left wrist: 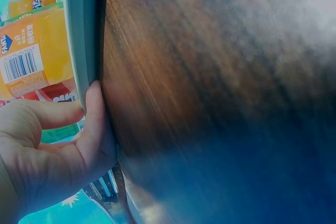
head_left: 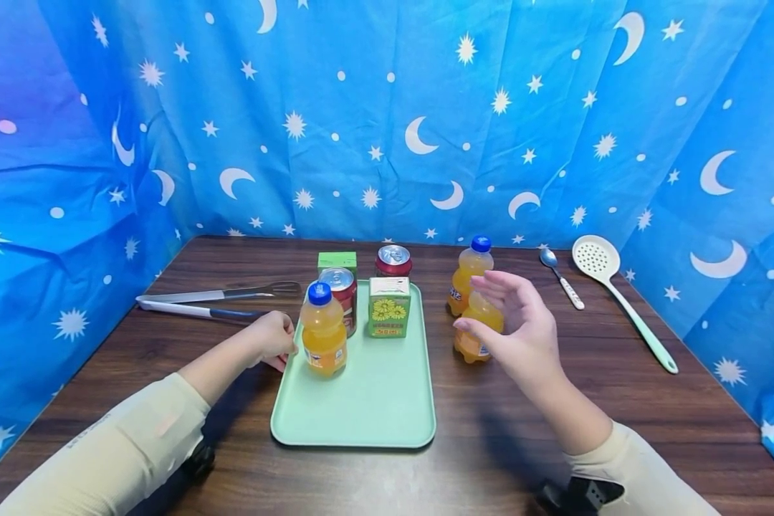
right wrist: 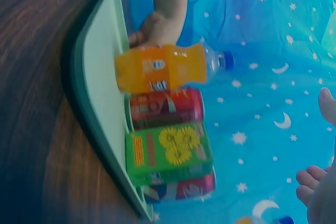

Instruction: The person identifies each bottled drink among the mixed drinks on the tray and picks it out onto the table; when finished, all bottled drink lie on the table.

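My left hand (head_left: 272, 340) pinches the left rim of a pale green tray (head_left: 355, 408); the left wrist view shows thumb and fingertips at that rim. Beside this hand, an orange soda bottle (head_left: 324, 337) with a blue cap stands on the tray. My right hand (head_left: 527, 331) is raised right of the tray, thumb and fingers spread apart. It partly covers a nearer orange soda bottle (head_left: 472, 347), whose cap is hidden. Another orange soda bottle (head_left: 467, 275) stands behind that one.
The tray also bears a red can (head_left: 345, 290) and a green drink carton with yellow flowers (head_left: 388, 308). Another red can (head_left: 393, 264) and a green box (head_left: 337, 261) stand toward the back. Tongs (head_left: 200, 295) lie left; a spoon (head_left: 562, 279) and a skimmer (head_left: 626, 301) lie right.
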Available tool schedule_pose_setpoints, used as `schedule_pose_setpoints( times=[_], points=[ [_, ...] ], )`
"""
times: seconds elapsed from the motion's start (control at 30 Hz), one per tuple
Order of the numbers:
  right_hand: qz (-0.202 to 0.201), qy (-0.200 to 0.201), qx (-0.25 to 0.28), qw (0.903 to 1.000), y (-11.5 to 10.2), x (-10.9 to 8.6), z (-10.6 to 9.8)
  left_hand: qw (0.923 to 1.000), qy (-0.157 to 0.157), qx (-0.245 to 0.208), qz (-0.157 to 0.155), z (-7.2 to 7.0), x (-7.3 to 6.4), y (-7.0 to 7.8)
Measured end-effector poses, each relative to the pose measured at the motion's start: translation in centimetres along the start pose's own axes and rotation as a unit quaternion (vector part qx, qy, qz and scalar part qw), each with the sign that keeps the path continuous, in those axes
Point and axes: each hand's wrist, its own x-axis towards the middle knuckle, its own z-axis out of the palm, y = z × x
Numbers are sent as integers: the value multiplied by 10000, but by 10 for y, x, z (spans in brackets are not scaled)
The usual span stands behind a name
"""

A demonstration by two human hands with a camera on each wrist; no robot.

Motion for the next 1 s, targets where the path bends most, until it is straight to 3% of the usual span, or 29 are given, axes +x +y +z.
schedule_pose_setpoints(
  times=[0.27, 0.57, 0.8, 1.0],
  points=[
    [593, -344, 87, 9976, 3, 1, 20, 10000, 45, -3, -4, 1, -3, 3],
    [905, -592, 15, 9941, -2, -1, 39, 10000, 48, 35, -15, 2, -2, 3],
    [644, -806, -106, 9946, 10, -2, 54, 10000, 50, 20, -17, 2, -1, 3],
    [398, -924, 125, 9948, 16, -2, 64, 10000, 46, 11, -31, 2, -1, 3]
  ],
)
